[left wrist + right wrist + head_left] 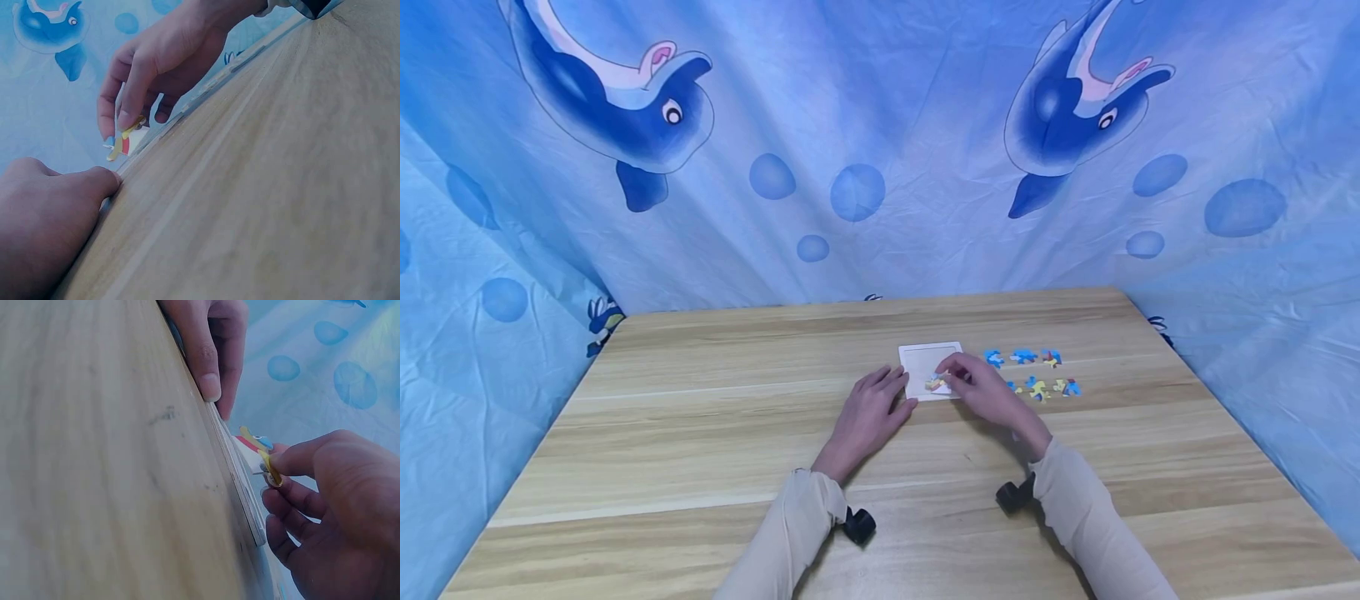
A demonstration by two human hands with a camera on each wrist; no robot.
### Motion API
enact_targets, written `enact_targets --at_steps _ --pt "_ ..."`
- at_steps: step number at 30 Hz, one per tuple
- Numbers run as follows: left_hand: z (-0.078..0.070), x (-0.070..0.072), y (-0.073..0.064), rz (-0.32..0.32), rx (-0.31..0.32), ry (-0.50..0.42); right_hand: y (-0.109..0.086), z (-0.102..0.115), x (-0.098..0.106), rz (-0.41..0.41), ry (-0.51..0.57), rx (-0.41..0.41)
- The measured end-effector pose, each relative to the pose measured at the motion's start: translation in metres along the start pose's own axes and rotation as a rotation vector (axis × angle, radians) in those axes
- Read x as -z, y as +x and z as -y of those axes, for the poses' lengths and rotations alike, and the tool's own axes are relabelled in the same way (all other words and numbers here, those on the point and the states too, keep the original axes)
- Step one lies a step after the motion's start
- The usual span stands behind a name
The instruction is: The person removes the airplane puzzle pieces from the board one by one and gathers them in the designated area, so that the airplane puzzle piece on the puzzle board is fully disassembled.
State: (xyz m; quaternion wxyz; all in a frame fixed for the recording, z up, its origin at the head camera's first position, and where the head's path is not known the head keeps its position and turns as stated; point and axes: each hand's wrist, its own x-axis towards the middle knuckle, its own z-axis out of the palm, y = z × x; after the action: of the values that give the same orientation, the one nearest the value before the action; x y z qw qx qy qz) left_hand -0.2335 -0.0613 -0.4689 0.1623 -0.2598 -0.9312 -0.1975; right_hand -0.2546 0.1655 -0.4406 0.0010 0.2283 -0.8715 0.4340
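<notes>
A square white puzzle tray [917,362] lies on the table. My left hand [868,407] rests at its left side, fingers extended, thumb at the tray's near edge. Over the tray's near right part, my right hand [988,396] pinches a small puzzle piece [270,470] with yellow on it between thumb and fingers. The held piece is tilted up, right beside another piece in white, red and tan [250,450] at the tray. My right fingers partly hide both pieces in the head view.
Right of the tray lie several loose puzzle pieces in two rows, among them a blue piece [1023,357] and a yellow piece [1037,389]. The wooden table [700,433] ends at a blue dolphin-print curtain [925,250] behind.
</notes>
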Motion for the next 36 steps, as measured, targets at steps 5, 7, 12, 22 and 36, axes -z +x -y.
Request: enact_targets --at_steps 5,7,12,22,36 --pt "0.0 -0.001 0.0 0.005 0.006 0.0 -0.004 -0.003 0.004 -0.015 0.013 -0.03" --pt "0.0 -0.001 0.0 0.008 0.012 -0.005 -0.006 -0.004 0.006 -0.018 0.005 -0.037" --pt "0.0 0.0 0.0 0.013 0.025 -0.011 -0.012 -0.008 0.014 -0.025 0.008 -0.056" --pt "0.0 0.001 0.0 0.021 0.032 -0.018 -0.024 -0.016 0.027 -0.047 0.015 -0.021" --pt "-0.001 0.001 0.0 0.027 0.034 -0.021 -0.044 -0.023 0.044 -0.06 -0.031 -0.039"
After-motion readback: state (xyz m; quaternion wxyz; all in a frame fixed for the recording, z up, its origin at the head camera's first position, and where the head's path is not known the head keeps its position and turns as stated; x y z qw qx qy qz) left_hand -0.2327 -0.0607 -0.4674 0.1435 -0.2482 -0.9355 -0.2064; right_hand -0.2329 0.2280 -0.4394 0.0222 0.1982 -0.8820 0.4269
